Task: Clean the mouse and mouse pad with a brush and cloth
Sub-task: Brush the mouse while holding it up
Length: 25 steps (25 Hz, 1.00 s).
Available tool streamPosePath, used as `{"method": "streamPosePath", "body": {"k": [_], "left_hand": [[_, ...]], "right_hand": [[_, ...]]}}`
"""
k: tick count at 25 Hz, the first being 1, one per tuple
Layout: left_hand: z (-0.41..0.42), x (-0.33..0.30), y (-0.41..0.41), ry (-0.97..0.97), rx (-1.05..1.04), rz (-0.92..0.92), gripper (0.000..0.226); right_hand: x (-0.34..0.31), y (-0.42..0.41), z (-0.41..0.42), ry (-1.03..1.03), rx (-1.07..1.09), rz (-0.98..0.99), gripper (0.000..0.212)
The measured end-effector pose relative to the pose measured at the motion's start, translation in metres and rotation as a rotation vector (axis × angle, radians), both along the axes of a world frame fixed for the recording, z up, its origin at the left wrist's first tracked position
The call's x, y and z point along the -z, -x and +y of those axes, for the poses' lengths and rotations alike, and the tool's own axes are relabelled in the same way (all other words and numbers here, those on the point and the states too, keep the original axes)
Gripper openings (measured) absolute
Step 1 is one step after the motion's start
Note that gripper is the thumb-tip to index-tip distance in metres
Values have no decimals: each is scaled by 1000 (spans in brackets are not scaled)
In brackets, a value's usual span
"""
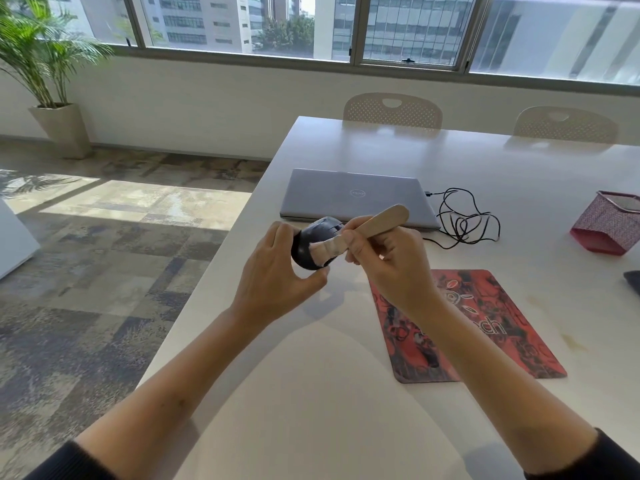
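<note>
My left hand holds a black mouse up above the white table, fingers wrapped round its left side. My right hand grips a wooden-handled brush; its white bristles rest against the mouse's body. The red and black patterned mouse pad lies flat on the table below my right wrist, which covers part of it. No cloth is clearly visible.
A closed grey laptop lies behind my hands with a tangled black cable to its right. A red mesh holder and a dark object sit at the right edge. Two chairs stand at the far side; the table's left edge drops to carpet.
</note>
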<state>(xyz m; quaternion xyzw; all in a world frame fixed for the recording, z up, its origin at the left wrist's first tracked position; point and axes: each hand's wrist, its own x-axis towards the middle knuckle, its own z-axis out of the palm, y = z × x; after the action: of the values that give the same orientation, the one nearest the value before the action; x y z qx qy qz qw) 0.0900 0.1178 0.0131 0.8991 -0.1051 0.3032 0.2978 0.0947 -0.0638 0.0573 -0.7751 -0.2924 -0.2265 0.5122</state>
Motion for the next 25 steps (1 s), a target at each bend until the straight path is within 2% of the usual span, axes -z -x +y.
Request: {"method": "streamPosePath", "body": {"k": [2, 6, 10, 15, 20, 23, 25], "left_hand": [[2, -2, 0, -10, -13, -19, 49], [2, -4, -1, -36, -3, -82, 49], [3, -3, -2, -58, -29, -77, 49], [3, -3, -3, -69, -40, -92, 50], [4, -5, -2, -8, -49, -90, 52], [3, -6, -2, 50, -31, -81, 49], [3, -6, -2, 84, -25, -84, 49]], "right_hand": [[-1, -1, -1, -19, 46, -76, 10], [-2, 7, 6, 26, -126, -101, 8], [4, 4, 2, -12, -2, -157, 11], [6, 8, 13, 51, -87, -191, 11], [7, 3, 3, -24, 52, -283, 9], [7, 5, 5, -47, -24, -250, 12], [8, 4, 2, -111, 28, -170, 12]]}}
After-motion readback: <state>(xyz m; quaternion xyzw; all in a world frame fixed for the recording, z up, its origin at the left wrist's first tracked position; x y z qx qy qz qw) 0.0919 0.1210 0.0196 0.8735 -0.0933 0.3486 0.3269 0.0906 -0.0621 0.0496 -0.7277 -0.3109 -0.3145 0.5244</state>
